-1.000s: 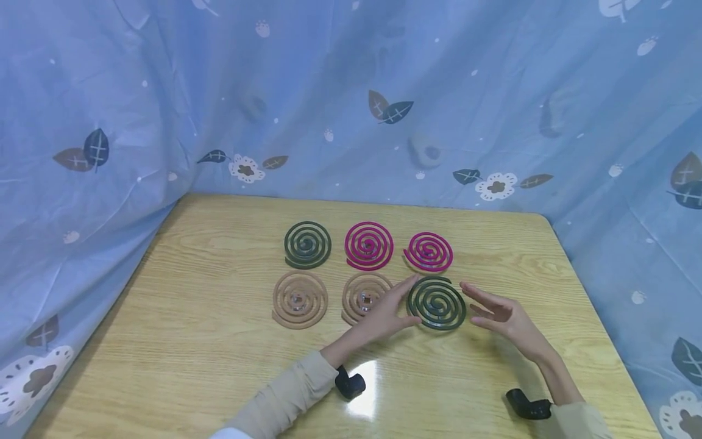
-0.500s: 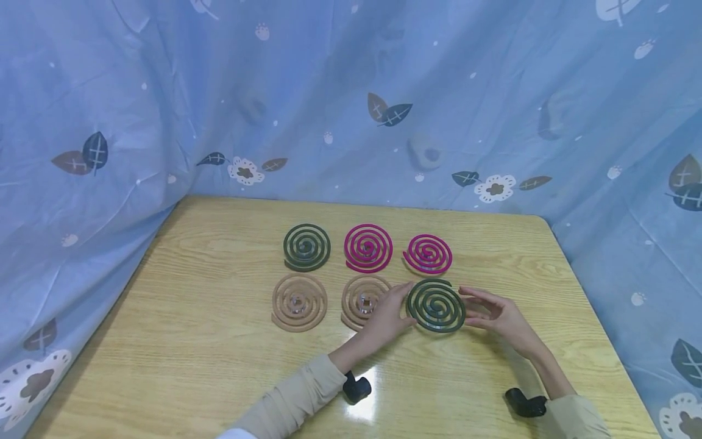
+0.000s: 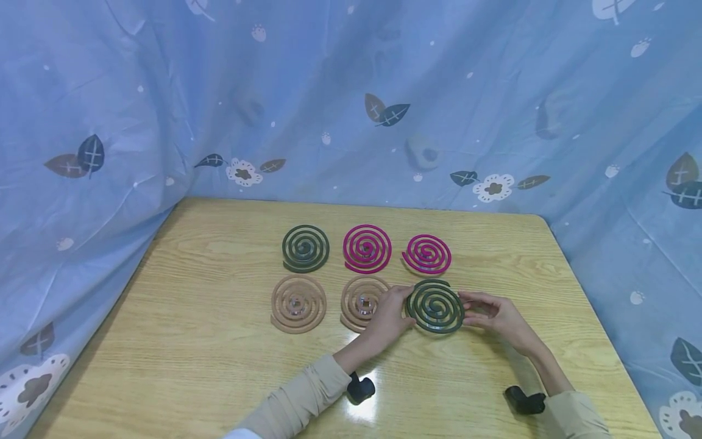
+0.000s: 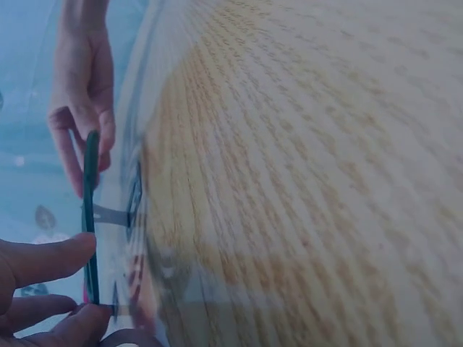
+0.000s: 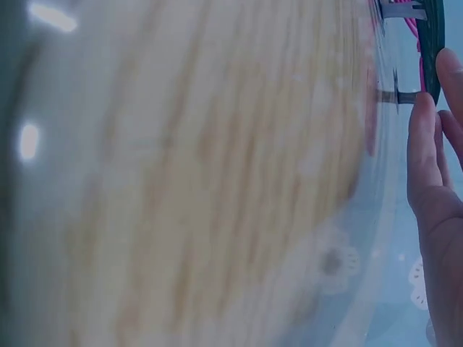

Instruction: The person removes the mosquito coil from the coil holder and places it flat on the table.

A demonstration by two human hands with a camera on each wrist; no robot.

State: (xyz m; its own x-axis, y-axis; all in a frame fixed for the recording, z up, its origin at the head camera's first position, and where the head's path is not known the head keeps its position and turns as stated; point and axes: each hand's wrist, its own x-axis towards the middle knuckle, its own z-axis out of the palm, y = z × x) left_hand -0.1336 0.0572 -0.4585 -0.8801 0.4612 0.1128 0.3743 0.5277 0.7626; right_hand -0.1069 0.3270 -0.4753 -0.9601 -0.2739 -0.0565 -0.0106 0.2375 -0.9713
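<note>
Right hand (image 3: 503, 319) moved in, both hands (image 3: 386, 316) gripping dark green coil (image 3: 436, 307), opposite sides

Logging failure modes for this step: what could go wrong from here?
The dark green spiral coil between left hand and right hand meets them only at its edge; it could slip or tip. The left hand overlaps a tan spiral coil in the head view and might brush it.
</note>
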